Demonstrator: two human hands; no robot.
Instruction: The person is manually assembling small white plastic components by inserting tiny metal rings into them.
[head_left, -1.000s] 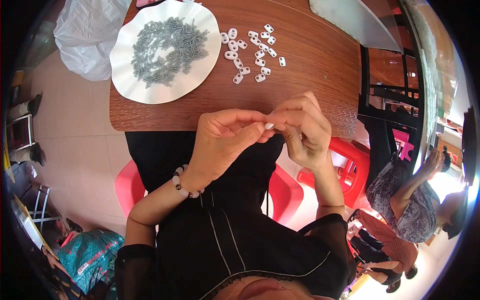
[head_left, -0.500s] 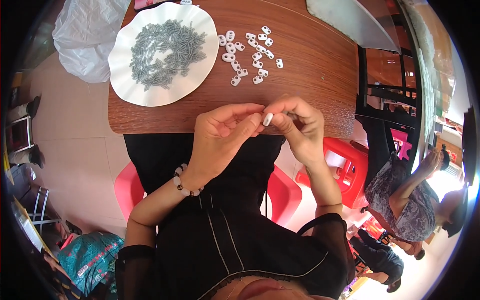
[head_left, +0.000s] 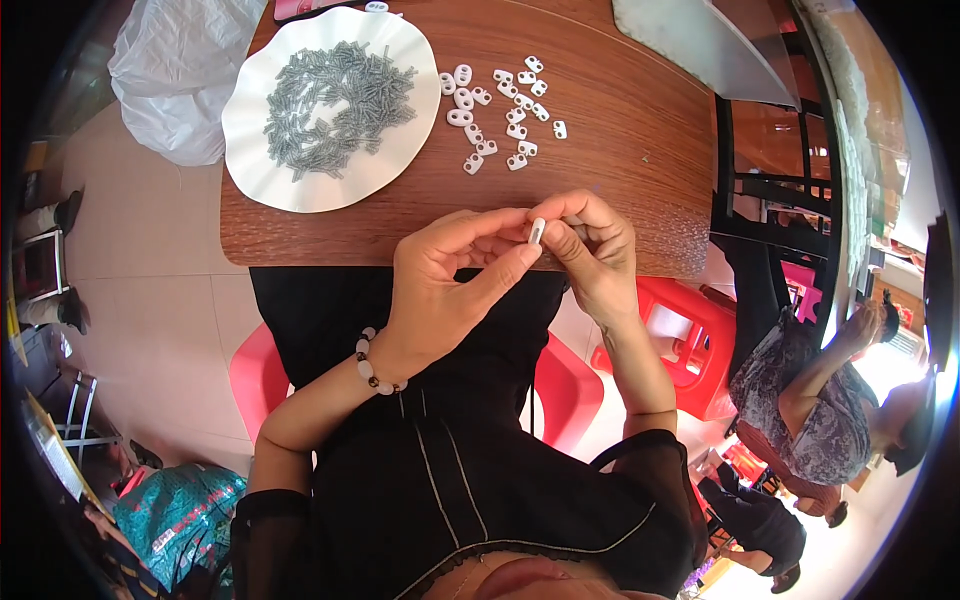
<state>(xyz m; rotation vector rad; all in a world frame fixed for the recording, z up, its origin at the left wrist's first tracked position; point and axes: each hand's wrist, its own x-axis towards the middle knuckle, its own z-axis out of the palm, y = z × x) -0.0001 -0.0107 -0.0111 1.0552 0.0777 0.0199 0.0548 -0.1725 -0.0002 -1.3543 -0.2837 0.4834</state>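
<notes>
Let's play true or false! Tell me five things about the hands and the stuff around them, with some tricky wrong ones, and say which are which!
1. The right hand holds a small white piece in its fingers. True.
2. The loose white pieces with holes lie to the left of the plate. False: the loose white pieces lie to the right of the wavy-edged plate.
3. Lots of thin grey spring-like bits are on the plate. True.
4. The bracelet is on the right wrist. False: the beaded bracelet goes around the wrist of the left hand.
5. The plastic stool beside the right forearm is blue. False: it is red.
</notes>
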